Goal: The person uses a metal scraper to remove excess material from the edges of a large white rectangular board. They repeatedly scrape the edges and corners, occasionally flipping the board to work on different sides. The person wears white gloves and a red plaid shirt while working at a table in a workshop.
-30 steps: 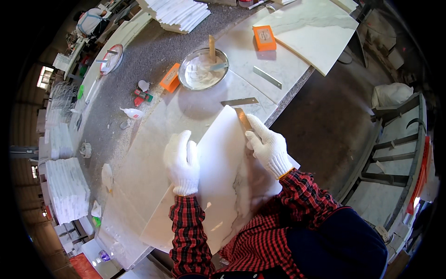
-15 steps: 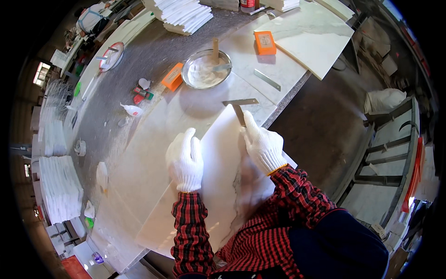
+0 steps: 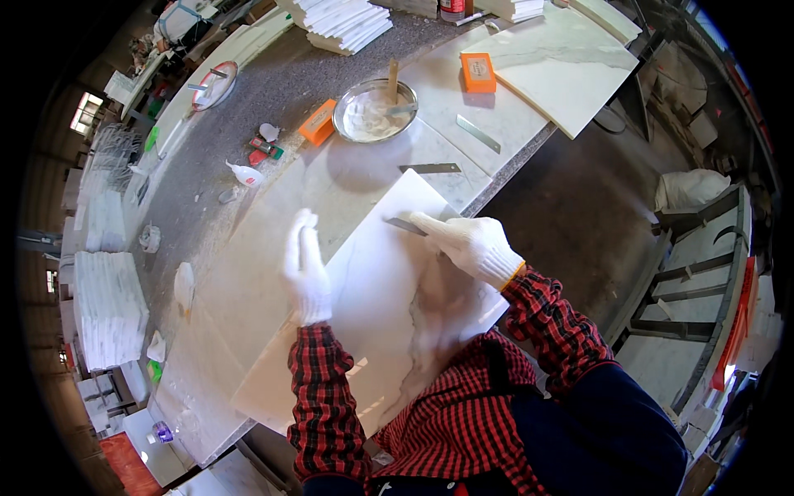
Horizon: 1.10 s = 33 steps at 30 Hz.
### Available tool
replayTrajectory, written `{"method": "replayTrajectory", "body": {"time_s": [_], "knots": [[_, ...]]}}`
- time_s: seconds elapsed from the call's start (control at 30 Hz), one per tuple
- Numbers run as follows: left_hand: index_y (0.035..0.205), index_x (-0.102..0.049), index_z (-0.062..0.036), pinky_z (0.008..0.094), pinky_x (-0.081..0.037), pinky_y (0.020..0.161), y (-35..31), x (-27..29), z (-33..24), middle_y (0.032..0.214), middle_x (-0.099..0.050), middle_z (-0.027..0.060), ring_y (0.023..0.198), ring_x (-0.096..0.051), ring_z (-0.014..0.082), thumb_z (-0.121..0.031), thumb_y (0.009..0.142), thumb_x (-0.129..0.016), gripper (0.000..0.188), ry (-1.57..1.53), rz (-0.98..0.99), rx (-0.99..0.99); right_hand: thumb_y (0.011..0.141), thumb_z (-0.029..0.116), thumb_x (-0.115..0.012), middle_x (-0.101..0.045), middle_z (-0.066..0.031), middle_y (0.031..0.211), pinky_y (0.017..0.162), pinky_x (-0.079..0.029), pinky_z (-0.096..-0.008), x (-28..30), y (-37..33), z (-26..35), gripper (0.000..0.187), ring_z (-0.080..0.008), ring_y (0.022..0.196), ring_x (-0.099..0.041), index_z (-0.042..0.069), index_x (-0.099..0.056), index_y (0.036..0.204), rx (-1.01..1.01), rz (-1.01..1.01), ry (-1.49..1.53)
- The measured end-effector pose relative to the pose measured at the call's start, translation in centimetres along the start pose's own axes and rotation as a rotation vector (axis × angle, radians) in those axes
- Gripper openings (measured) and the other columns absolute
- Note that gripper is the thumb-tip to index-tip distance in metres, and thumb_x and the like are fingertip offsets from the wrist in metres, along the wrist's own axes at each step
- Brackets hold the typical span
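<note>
A white marble slab with grey veins (image 3: 364, 289) lies at an angle before me on other pale slabs. My right hand (image 3: 475, 248), in a white knitted glove, grips a thin metal scraper blade (image 3: 404, 225) low over the slab's face. My left hand (image 3: 306, 269), also gloved, holds nothing; its fingers stretch upward by the slab's left edge. Beyond the slab's far corner lies a second metal blade (image 3: 430, 168). A third blade (image 3: 478, 134) rests farther off. Farther still is a steel bowl of white paste or powder (image 3: 364, 124) with a wooden-handled tool (image 3: 393, 81) in it.
Orange boxes (image 3: 318, 122) (image 3: 478, 73) flank the bowl. A small white bottle (image 3: 246, 174) lies left of centre. Slab stacks (image 3: 112, 310) stand left and at the back. A metal rack (image 3: 686, 285) is at right, beyond the table edge. Another person (image 3: 180, 23) is far left.
My right hand has brought its blade from the slab's far corner back onto its face, tilting it flatter. My left hand has shifted left and straightened its fingers. The view has moved slightly.
</note>
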State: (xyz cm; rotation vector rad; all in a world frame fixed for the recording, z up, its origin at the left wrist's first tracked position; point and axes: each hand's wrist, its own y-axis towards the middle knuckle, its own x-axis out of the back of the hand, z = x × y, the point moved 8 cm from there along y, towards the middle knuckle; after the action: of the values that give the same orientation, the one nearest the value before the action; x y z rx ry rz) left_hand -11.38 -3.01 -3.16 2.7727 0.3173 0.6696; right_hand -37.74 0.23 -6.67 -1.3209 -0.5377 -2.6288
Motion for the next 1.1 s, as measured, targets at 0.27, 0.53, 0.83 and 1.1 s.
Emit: {"method": "replayTrajectory", "body": {"time_s": [0.27, 0.53, 0.83, 1.1], "knots": [[0.122, -0.069, 0.0024, 0.0325, -0.051, 0.094, -3.4, 11.5, 3.7, 0.115, -0.074, 0.0132, 0.107, -0.068, 0.0195, -0.022, 0.104, -0.055, 0.033, 0.261, -0.068, 0.335, 0.105, 0.018, -0.059, -0.067, -0.0024, 0.082, 0.056, -0.046, -0.0203, -0.1, -9.0, -8.1, 0.036, -0.0054, 0.061, -0.056, 0.002, -0.060, 0.138, -0.809, -0.473, 1.100], [0.098, -0.073, 0.0020, 0.0317, -0.050, 0.080, -8.1, 13.4, 5.3, 0.089, -0.074, 0.0102, 0.083, -0.065, 0.0149, -0.034, 0.098, -0.064, 0.037, 0.458, 0.236, 0.581, 0.107, 0.021, -0.056, -0.067, -0.0054, 0.085, 0.057, -0.047, -0.0229, -3.6, -14.6, -13.7, 0.020, -0.0081, 0.064, -0.058, 0.003, -0.060, 0.115, -0.894, -0.814, 1.169], [0.090, -0.069, 0.0033, 0.0334, -0.048, 0.074, -10.0, 14.3, 4.9, 0.078, -0.067, 0.0096, 0.075, -0.059, 0.0159, -0.038, 0.090, -0.074, 0.041, 0.544, 0.135, 0.510, 0.107, 0.022, -0.054, -0.066, -0.0035, 0.078, 0.063, -0.050, -0.0256, -3.4, -13.0, -11.8, 0.024, -0.0085, 0.066, -0.060, 0.002, -0.065, 0.111, -0.924, -0.584, 0.850], [0.085, -0.067, 0.0031, 0.0348, -0.047, 0.073, -13.5, 18.1, -0.3, 0.079, -0.065, 0.0086, 0.077, -0.058, 0.0163, -0.032, 0.087, -0.077, 0.036, 0.501, -0.048, 0.439, 0.106, 0.021, -0.056, -0.064, -0.0015, 0.075, 0.060, -0.047, -0.0246, -2.4, -11.4, -9.5, 0.021, -0.0075, 0.064, -0.057, 0.002, -0.066, 0.108, -0.867, -0.673, 1.001]]}}
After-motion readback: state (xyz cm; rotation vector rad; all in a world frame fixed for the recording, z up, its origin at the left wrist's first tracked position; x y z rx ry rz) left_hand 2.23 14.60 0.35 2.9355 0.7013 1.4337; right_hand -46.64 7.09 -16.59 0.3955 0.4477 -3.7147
